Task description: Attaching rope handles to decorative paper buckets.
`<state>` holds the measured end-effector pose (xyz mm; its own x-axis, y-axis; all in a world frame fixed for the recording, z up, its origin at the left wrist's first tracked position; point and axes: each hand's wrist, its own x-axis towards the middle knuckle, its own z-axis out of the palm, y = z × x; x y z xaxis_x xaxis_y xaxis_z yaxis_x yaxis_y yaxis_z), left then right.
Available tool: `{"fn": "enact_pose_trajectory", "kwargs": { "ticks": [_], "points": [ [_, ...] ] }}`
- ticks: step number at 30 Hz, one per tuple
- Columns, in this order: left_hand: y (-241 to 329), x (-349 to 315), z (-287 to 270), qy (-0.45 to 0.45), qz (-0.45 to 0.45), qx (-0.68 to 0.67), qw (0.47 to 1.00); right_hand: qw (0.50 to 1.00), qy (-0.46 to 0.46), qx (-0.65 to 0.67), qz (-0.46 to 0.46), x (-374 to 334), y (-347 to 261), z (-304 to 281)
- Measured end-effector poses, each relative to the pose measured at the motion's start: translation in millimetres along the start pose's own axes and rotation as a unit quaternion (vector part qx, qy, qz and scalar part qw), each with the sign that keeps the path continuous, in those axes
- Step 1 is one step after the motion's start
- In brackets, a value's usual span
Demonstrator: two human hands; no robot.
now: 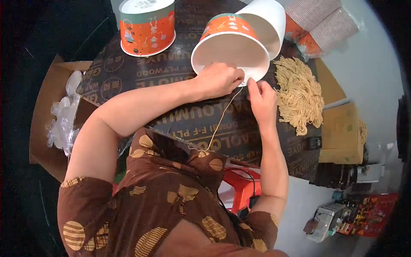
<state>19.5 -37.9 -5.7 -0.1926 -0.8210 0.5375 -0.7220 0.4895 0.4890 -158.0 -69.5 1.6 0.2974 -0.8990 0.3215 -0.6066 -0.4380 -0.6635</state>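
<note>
An orange and green paper bucket (229, 53) lies on its side on the dark table, its white mouth facing me. At the lower rim of that mouth my left hand (219, 80) and my right hand (262, 99) work close together. Both hands have closed fingers, pinching a thin beige string (224, 112) by the rim. Its free length trails down across the table to the front edge near my clothes. Whether the string passes through the rim is hidden by my fingers. Right of my right hand lies a loose heap of beige strings (300, 94).
Another orange bucket (147, 32) stands upside down at the far left. A white bucket (269, 23) lies behind the nearer one. Plastic-wrapped bucket stacks (327, 30) sit far right. Cardboard boxes flank the table: one with clear plastic pieces (64, 115), another (341, 135) at right.
</note>
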Motion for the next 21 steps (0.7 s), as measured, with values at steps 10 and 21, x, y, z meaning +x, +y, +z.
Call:
{"fn": "enact_pose_trajectory", "kwargs": {
  "ticks": [10,21],
  "points": [
    [-2,-9,-3,-0.027,-0.082,0.000,0.996,0.981,-0.047,0.179,-0.058,6,13,25],
    [-11,16,-6,-0.065,-0.170,0.008,0.983,0.985,-0.149,0.081,-0.026,31,20,20]
  ]
}}
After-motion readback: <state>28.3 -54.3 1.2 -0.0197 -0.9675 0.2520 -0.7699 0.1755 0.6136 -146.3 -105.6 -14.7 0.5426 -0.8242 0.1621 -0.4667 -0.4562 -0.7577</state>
